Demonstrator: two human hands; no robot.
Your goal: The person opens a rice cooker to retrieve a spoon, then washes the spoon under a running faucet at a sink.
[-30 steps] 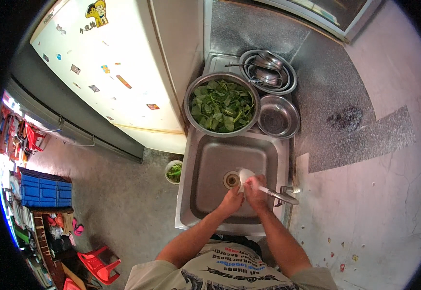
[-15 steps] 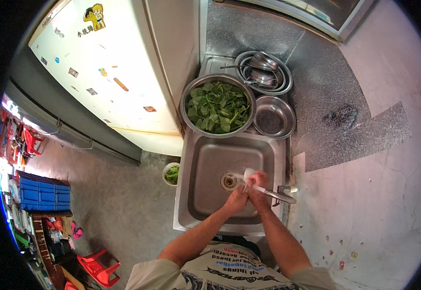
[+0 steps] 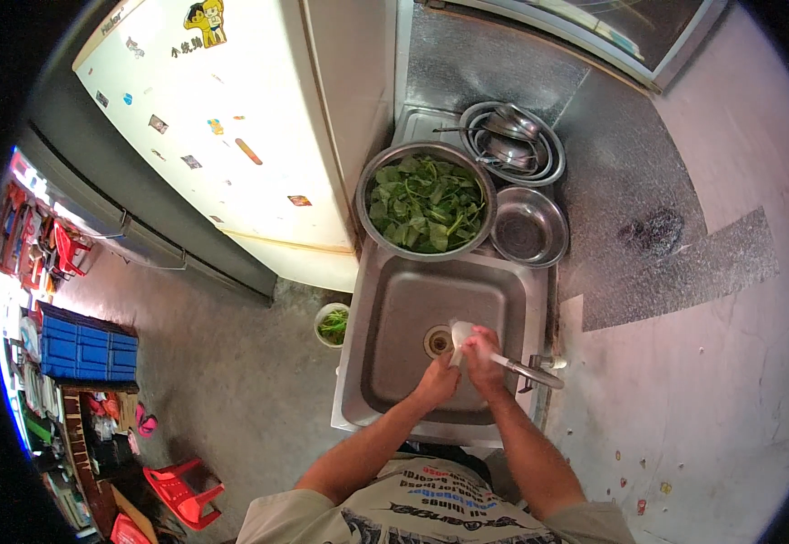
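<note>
Over the steel sink (image 3: 392, 317), my two hands meet close under the curved tap (image 3: 539, 374). My right hand (image 3: 482, 355) is closed around a small white object (image 3: 460, 332) with a rounded end, spoon-like in shape; its exact kind is blurred. My left hand (image 3: 440, 379) is closed at the narrow lower part of the same white object, its fingertips partly hidden. Just left of the hands lies the round drain (image 3: 438, 341). Behind the sink stands a large steel basin (image 3: 364, 201) full of green leaves (image 3: 426, 204).
An empty steel bowl (image 3: 530, 227) sits right of the basin, below stacked steel bowls and a ladle-like utensil (image 3: 512, 145). A small tub with green stems (image 3: 332, 325) is on the floor. The fridge (image 3: 231, 172) stands left; a wall (image 3: 684, 390) borders the right.
The view has shifted slightly, so the scene sits farther right. My hands stay over the sink; the white object has tilted, its rounded end now farther left relative to my right hand.
</note>
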